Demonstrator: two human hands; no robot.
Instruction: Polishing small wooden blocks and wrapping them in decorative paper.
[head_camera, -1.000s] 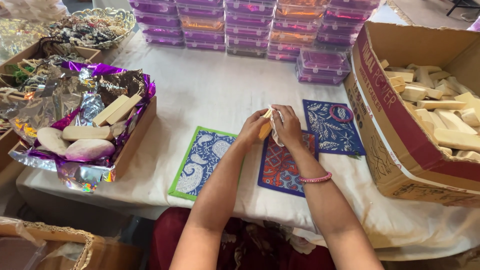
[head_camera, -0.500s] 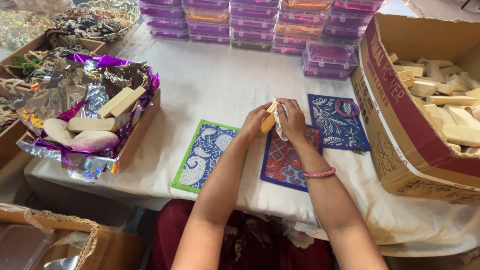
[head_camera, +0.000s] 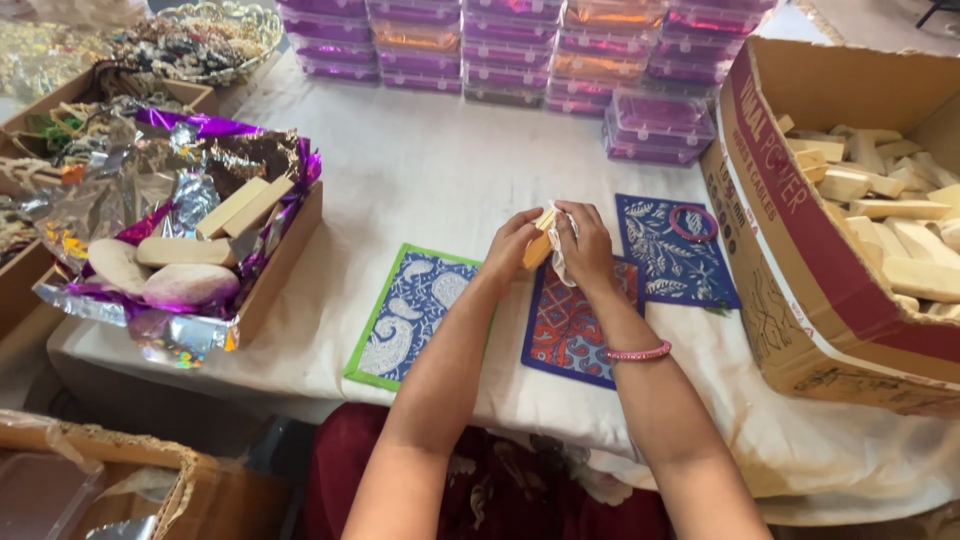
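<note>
At the far left a foil-lined tray (head_camera: 270, 270) holds pale wooden blocks. Mid-table (head_camera: 430, 170), the left hand (head_camera: 512, 243) grasps a small wooden piece (head_camera: 538, 248), fingers closed on its lower end; its long axis tilts up toward the right hand (head_camera: 587, 243), whose fingers pinch a bit of white cloth (head_camera: 556, 240) against it. Both hands meet above a red-and-blue patterned mat (head_camera: 572, 325). A cardboard box (head_camera: 800, 250) of blocks stands at the right.

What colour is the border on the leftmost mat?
Green, around a blue-and-white paisley mat; head view.
</note>
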